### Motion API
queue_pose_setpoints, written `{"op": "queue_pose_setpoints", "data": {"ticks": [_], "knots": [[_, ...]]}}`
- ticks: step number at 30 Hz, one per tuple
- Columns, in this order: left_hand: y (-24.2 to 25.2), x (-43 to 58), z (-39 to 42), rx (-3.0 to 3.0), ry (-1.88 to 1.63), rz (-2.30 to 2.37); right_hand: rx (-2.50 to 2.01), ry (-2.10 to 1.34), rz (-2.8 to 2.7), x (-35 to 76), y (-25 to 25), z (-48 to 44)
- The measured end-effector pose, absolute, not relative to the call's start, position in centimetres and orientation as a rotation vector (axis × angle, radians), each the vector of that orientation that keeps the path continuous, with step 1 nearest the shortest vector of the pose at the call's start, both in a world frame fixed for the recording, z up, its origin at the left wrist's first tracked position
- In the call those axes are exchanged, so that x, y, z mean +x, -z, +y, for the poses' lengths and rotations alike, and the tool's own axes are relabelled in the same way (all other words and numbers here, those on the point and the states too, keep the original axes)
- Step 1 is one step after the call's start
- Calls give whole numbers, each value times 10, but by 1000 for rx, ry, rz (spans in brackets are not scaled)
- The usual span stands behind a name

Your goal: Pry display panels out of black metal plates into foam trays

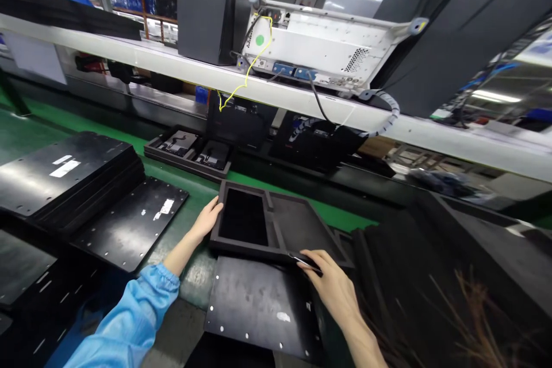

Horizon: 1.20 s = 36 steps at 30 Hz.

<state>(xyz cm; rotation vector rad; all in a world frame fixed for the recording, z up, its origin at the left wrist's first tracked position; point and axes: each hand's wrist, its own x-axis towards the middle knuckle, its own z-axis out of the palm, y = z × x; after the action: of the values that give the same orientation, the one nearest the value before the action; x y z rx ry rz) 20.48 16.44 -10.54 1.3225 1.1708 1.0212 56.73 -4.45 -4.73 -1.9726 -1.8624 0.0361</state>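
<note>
My left hand is closed on the left wall of a black foam tray, thumb near its top edge. A glossy dark panel lies in the tray's left compartment; the right compartment shows a bare floor. At the tray's front edge, my right hand pinches a thin dark flat piece with a shiny edge. It is seen nearly edge-on, so its kind is unclear. Below the tray lies a black plate with holes along its border and a pale label.
Black perforated plates are stacked at left. Behind, another foam tray holds two devices. Dark foam trays pile up at right. A white shelf beam crosses above, carrying a white instrument with hanging cables.
</note>
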Motion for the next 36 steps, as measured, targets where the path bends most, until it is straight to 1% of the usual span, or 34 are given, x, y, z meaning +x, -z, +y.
{"op": "queue_pose_setpoints", "data": {"ticks": [5,7,9,12,15,18,21,24,29,32,36], "knots": [[100,211,150,1191,-984,1083,-1904,210,-1878,587,34,-45],[103,212,138,1163,-973,1062,-1900,301,-1868,588,32,-39],[112,211,120,1145,-991,1087,-1910,320,-1866,587,34,-24],[135,210,75,1189,-1095,1187,-1949,187,-1892,579,43,11],[155,206,15,1416,-1213,1310,-1990,-1,-1911,566,59,46],[160,200,-39,1681,-1139,1409,-2015,-101,-1896,554,77,68],[154,191,-67,1877,-985,1427,-2003,-129,-1862,548,87,70],[144,173,-64,2010,-911,1448,-1935,-94,-1846,544,85,53],[116,114,-18,2282,-987,1651,-1876,21,-1796,521,68,-11],[101,81,12,2368,-925,1993,-1782,-13,-1932,492,73,-67],[105,58,47,2211,-588,2493,-1700,-120,-2242,452,102,-132]]}}
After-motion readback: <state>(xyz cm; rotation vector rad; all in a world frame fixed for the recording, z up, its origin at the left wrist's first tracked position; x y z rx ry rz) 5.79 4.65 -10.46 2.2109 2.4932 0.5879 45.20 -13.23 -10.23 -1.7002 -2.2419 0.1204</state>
